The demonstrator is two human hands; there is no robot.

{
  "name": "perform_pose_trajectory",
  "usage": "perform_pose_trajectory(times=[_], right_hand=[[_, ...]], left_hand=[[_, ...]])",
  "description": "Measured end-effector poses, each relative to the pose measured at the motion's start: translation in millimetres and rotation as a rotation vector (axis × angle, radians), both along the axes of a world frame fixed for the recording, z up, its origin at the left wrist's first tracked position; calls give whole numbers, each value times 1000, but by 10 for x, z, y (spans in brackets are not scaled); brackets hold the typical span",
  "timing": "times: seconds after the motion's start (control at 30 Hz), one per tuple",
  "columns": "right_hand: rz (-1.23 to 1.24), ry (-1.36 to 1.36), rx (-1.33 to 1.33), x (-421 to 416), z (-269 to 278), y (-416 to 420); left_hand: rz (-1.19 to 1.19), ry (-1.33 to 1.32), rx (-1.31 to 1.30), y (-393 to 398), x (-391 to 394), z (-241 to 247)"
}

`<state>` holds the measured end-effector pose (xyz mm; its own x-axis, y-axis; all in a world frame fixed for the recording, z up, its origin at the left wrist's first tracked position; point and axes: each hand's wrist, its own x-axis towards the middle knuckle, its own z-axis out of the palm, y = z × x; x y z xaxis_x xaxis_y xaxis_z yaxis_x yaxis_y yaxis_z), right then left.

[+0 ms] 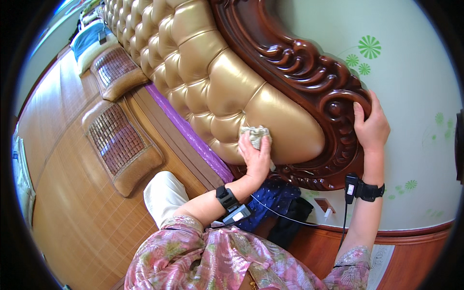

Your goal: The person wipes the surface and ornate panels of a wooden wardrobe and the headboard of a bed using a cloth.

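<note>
My left hand (254, 156) holds a crumpled light-coloured cloth (256, 136) against the gold tufted upholstery (286, 125) of a bed's headboard, near its rounded end. My right hand (373, 125) rests on the outer edge of the carved dark wooden headboard frame (308, 69), beside a scroll, with the thumb on the wood and the fingers partly behind the edge. Black straps with small devices are around both wrists.
Pillows with brown beaded panels (116, 139) lie on the woven mat (72, 188) of the bed. Purple fabric (188, 132) runs along the headboard's foot. A white charger (328, 213) with a cable sits in a wall socket, near dark blue fabric (270, 203).
</note>
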<state>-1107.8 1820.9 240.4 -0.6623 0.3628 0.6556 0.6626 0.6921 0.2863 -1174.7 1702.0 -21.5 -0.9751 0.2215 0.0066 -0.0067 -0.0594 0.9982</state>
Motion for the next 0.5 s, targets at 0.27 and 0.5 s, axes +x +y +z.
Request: perform_pose_trajectory(times=[0.27, 0.5], right_hand=[[-44, -12, -16, -1, -80, 53], [-89, -28, -28, 8, -30, -24]], left_hand=[[-1, 374, 7, -36, 187, 520], [-72, 785, 40, -59, 222, 575]])
